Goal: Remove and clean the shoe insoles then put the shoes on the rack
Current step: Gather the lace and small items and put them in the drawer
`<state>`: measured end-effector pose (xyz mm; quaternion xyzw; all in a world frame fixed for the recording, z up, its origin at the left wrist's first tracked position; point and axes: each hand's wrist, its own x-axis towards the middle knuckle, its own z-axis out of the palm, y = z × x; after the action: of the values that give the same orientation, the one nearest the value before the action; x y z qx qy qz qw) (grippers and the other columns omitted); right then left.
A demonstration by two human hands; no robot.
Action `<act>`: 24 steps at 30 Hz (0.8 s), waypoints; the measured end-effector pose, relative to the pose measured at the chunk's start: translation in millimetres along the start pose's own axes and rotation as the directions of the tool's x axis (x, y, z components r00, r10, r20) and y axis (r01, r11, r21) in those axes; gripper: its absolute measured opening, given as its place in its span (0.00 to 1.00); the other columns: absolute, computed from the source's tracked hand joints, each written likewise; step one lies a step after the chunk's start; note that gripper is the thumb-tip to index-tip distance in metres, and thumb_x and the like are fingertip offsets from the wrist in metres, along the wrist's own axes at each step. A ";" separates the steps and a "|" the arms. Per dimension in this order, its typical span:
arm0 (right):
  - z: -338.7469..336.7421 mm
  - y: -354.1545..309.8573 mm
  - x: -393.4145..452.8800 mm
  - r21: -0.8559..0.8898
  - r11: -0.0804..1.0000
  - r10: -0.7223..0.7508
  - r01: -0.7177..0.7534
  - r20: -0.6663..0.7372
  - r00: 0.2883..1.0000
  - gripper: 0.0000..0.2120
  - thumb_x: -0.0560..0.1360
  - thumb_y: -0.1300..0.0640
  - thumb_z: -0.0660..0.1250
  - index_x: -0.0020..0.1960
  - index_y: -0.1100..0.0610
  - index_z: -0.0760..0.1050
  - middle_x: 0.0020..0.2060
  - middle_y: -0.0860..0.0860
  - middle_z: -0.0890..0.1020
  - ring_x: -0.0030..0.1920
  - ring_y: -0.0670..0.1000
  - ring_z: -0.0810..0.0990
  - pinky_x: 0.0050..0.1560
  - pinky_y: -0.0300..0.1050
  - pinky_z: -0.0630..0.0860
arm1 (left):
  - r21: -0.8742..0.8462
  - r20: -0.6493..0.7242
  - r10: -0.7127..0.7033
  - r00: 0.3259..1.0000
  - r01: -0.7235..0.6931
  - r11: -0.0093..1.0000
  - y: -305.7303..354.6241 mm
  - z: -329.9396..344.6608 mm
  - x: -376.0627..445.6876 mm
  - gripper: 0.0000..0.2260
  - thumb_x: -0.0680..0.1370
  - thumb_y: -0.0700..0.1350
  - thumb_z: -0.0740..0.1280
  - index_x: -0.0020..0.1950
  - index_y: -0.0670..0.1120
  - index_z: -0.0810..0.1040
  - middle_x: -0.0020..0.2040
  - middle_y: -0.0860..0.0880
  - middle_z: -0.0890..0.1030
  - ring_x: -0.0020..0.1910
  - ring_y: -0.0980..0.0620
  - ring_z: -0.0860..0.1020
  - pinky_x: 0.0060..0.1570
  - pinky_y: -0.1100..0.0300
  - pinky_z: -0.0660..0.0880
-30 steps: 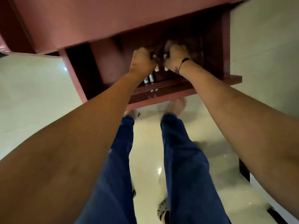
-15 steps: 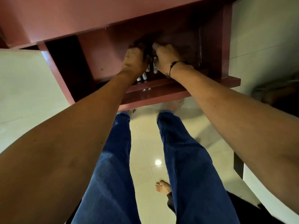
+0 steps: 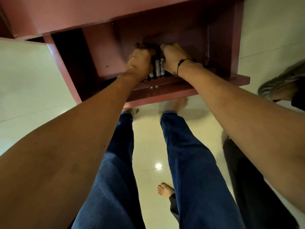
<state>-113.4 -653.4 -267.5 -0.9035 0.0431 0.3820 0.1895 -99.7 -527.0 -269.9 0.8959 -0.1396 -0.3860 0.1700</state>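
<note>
Both my arms reach forward into a shelf of the reddish-brown wooden rack (image 3: 184, 93). My left hand (image 3: 140, 61) and my right hand (image 3: 173, 57) each grip one dark shoe of a pair with white stripes (image 3: 158, 68), held side by side on the shelf. The hands cover most of the shoes; only the striped heels show between them. A black cord bracelet circles my right wrist. No insole is visible.
The rack's top board (image 3: 82, 15) overhangs the shelf. Pale glossy floor tiles (image 3: 33, 90) surround it. My legs in blue jeans (image 3: 189, 154) stand below. Another person's bare foot (image 3: 165, 190) and dark trouser leg (image 3: 247, 179) are behind, at right.
My hands have stayed on the shoes and shifted slightly deeper on the shelf. My view tilted, and another person's foot and leg came into view at lower right.
</note>
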 end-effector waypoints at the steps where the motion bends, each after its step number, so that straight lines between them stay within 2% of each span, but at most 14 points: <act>1: 0.7 -0.4 0.3 -0.006 1.000 -0.002 0.002 0.001 1.000 0.20 0.73 0.71 0.60 0.64 0.61 0.69 0.57 0.62 0.77 0.56 0.62 0.76 0.53 0.50 0.76 | 0.018 -0.007 0.009 1.000 -0.009 1.000 0.3 0.1 0.0 0.20 0.76 0.33 0.59 0.66 0.44 0.75 0.62 0.39 0.77 0.60 0.40 0.74 0.60 0.52 0.71; 6: 5.2 -1.1 0.2 -0.004 0.999 -0.054 0.054 0.005 0.999 0.25 0.73 0.71 0.60 0.68 0.58 0.66 0.56 0.62 0.77 0.55 0.62 0.77 0.51 0.49 0.77 | 0.045 -0.018 0.002 1.000 -0.001 0.999 1.7 -3.3 1.1 0.20 0.77 0.34 0.58 0.67 0.46 0.74 0.64 0.39 0.75 0.62 0.40 0.73 0.60 0.54 0.69; 11: 5.7 0.0 1.1 0.032 0.999 -0.041 0.041 0.010 0.999 0.28 0.73 0.71 0.61 0.71 0.55 0.64 0.58 0.61 0.76 0.56 0.61 0.77 0.54 0.50 0.77 | 0.030 -0.007 -0.030 1.000 0.030 0.999 -0.1 -3.1 3.8 0.20 0.76 0.34 0.59 0.67 0.47 0.74 0.63 0.39 0.76 0.62 0.39 0.73 0.61 0.53 0.69; 16: 5.4 1.1 1.2 0.050 0.999 -0.018 0.019 -0.014 1.000 0.24 0.73 0.70 0.61 0.68 0.58 0.67 0.59 0.60 0.76 0.58 0.60 0.75 0.56 0.47 0.75 | -0.012 0.005 0.015 1.000 -0.015 1.000 -4.6 0.4 5.7 0.20 0.75 0.34 0.59 0.65 0.46 0.75 0.62 0.40 0.77 0.61 0.40 0.74 0.61 0.51 0.71; 24: 4.8 0.0 -0.6 0.090 0.996 -0.001 0.002 -0.010 1.000 0.19 0.73 0.69 0.62 0.62 0.61 0.70 0.56 0.60 0.77 0.56 0.60 0.76 0.49 0.44 0.73 | -0.096 -0.032 0.001 0.999 -0.004 0.995 -9.6 1.3 4.5 0.25 0.73 0.29 0.59 0.67 0.45 0.74 0.62 0.40 0.77 0.60 0.41 0.75 0.60 0.53 0.72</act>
<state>-117.0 -651.7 -270.1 -0.8959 0.0606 0.3752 0.2300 -96.5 -520.3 -277.7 0.8926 -0.1191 -0.3775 0.2158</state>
